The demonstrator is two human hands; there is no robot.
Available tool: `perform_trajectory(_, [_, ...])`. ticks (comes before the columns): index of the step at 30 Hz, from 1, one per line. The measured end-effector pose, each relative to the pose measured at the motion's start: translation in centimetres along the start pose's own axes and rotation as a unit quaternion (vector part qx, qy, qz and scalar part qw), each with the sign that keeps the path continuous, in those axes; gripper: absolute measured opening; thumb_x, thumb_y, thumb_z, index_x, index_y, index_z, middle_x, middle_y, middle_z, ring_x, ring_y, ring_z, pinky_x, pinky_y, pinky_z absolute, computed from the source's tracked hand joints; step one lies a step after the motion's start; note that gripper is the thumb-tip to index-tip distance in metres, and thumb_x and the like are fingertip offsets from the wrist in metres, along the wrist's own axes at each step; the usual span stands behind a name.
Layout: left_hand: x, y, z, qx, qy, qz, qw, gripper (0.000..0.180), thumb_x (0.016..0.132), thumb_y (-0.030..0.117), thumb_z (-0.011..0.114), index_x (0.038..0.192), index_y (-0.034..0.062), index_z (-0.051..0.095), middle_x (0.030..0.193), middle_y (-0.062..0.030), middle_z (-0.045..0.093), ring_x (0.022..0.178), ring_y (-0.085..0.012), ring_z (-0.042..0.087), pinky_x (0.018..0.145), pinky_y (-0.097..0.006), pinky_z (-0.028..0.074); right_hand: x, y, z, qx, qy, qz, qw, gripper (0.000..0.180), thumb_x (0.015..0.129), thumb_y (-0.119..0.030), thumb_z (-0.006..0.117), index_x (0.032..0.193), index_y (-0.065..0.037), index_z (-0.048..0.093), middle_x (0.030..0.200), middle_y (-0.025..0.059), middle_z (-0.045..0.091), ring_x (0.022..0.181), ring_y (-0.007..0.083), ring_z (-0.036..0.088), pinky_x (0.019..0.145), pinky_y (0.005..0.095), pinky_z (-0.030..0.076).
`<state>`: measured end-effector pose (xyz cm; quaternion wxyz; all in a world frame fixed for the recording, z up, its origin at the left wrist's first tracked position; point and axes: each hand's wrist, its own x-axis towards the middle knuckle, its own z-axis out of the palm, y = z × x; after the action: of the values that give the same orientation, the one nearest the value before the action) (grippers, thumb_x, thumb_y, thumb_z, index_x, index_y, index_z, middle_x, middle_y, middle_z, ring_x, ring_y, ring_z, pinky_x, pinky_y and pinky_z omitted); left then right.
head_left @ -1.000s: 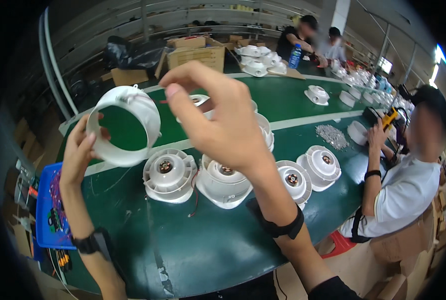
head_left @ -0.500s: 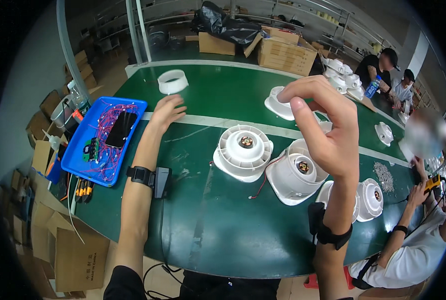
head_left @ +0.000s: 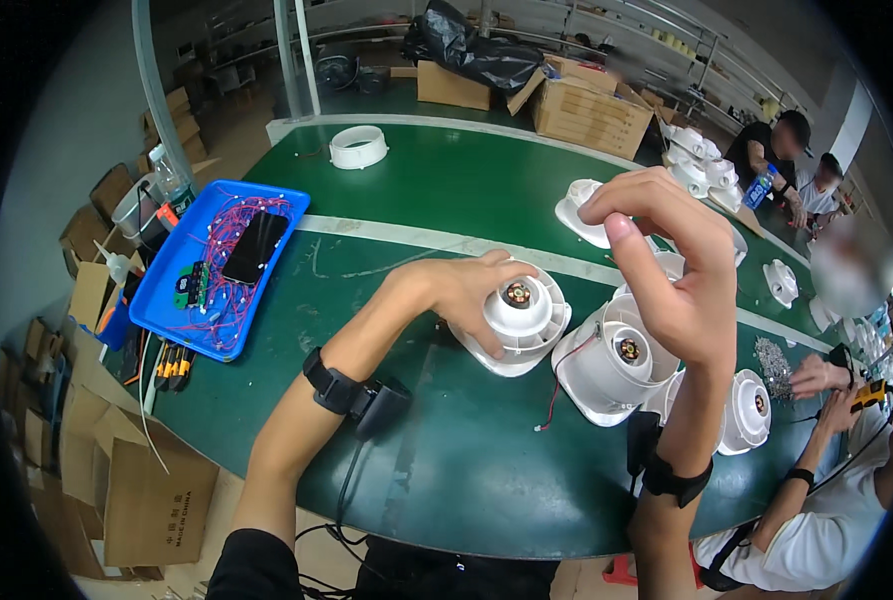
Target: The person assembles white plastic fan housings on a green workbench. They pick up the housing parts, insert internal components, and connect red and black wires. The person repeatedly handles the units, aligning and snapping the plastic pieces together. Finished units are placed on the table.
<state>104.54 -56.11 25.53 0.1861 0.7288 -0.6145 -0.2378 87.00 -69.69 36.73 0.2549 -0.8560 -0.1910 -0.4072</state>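
My left hand [head_left: 463, 297] reaches over a white round fan housing [head_left: 533, 318], its thumb and fingers wrapped about the left side of the raised hub. A small copper-coloured motor core shows at the hub's centre. My right hand [head_left: 678, 268] is raised above the bench, fingers curled and thumb held apart from them, with nothing visible between. Partly behind it stands a second, taller white fan housing [head_left: 598, 372], tilted, with a red wire [head_left: 550, 405] trailing from it. A third white housing [head_left: 748, 412] sits beyond my right wrist.
A blue tray [head_left: 152, 318] holds pink wires, a green circuit board and a black phone [head_left: 256, 247]. A white ring [head_left: 358, 148] lies at the far side of the green bench [head_left: 446, 450]. Screwdrivers [head_left: 174, 366] lie by the tray. Co-workers sit at right, near small metal parts [head_left: 772, 366].
My left hand has moved right and nearer, from beside the white ring onto the fan housing. My right hand keeps its curled pose. A co-worker's hand now shows by the small parts.
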Motion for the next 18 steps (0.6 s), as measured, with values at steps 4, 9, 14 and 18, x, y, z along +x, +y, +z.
perform_trajectory(4, [-0.8, -0.5, -1.5, 0.125, 0.082, -0.107, 0.983, 0.092, 0.058, 0.044, 0.085, 0.133, 0.0049, 0.048, 0.129, -0.0216, 0.051, 0.12, -0.0359, 0.053, 0.101, -0.042, 0.044, 0.0, -0.2, -0.1, 0.01, 0.002, -0.007, 1.0, 0.009, 0.08, -0.001, 0.06, 0.085, 0.002, 0.067, 0.082, 0.0098, 0.068, 0.074, 0.0195, 0.061, 0.059, 0.0277, 0.048])
perform_trajectory(9, [-0.5, -4.2, -2.0, 0.17, 0.273, -0.334, 0.886, 0.054, 0.075, 0.027, 0.073, 0.121, 0.0029, 0.057, 0.122, -0.0212, 0.054, 0.118, -0.0394, 0.052, 0.099, -0.046, 0.045, 0.1, -0.6, -0.3, 0.048, -0.003, -0.035, 0.998, 0.011, 0.081, 0.0, 0.058, 0.086, 0.003, 0.067, 0.084, 0.0113, 0.068, 0.076, 0.0195, 0.061, 0.063, 0.0282, 0.048])
perform_trajectory(14, [1.0, -6.1, 0.5, 0.212, 0.367, -0.023, 0.906, 0.039, 0.079, 0.015, 0.067, 0.116, 0.0047, 0.059, 0.122, -0.0182, 0.056, 0.119, -0.0385, 0.051, 0.098, -0.047, 0.045, -0.2, -0.8, -1.0, 0.029, -0.023, -0.028, 0.999, 0.013, 0.083, 0.001, 0.055, 0.088, 0.005, 0.066, 0.087, 0.014, 0.067, 0.082, 0.0214, 0.063, 0.073, 0.0311, 0.048])
perform_trajectory(18, [4.7, -5.6, 2.4, 0.259, 0.269, 0.103, 0.922, 0.043, 0.086, 0.026, 0.063, 0.125, 0.01, 0.058, 0.134, -0.0138, 0.052, 0.128, -0.0343, 0.045, 0.103, -0.054, 0.039, -0.3, -0.7, -1.1, 0.049, -0.016, -0.017, 0.999, 0.013, 0.083, 0.001, 0.055, 0.089, 0.005, 0.067, 0.086, 0.0138, 0.068, 0.081, 0.0214, 0.063, 0.073, 0.0315, 0.048])
